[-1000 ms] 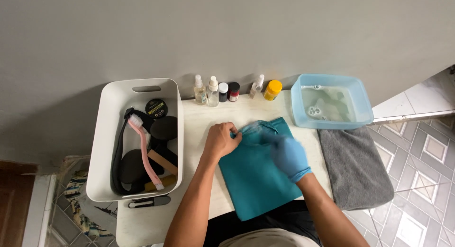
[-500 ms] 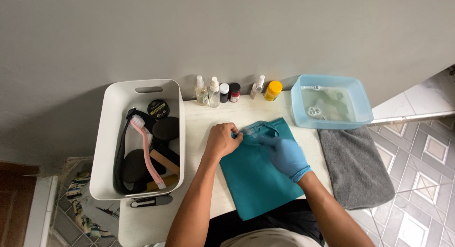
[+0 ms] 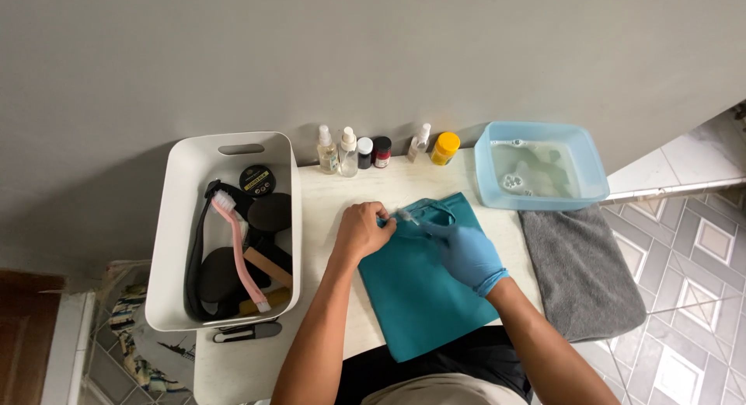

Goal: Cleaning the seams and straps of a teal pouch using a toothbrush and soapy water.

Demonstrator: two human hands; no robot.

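A teal cloth (image 3: 423, 296) lies flat on the white table top (image 3: 330, 211). My bare left hand (image 3: 361, 230) rests on the cloth's upper left corner, fingers curled and pinching its edge. My right hand (image 3: 466, 253), in a blue glove, lies on the cloth's upper part. Its fingers hold a small pale thing (image 3: 406, 216) that points toward the left hand; I cannot tell what it is. The two hands almost meet at the cloth's top edge.
A white bin (image 3: 175, 242) at the left holds a pink brush (image 3: 239, 246), black brushes and a round tin. Small bottles (image 3: 338, 150) and a yellow-capped jar (image 3: 445, 148) line the wall. A blue basin (image 3: 594, 172) of water and a grey towel (image 3: 579, 269) lie right.
Both hands stay at the cloth's top edge with only slight shifts. The gloved right hand has moved a little to the left, toward the left hand.
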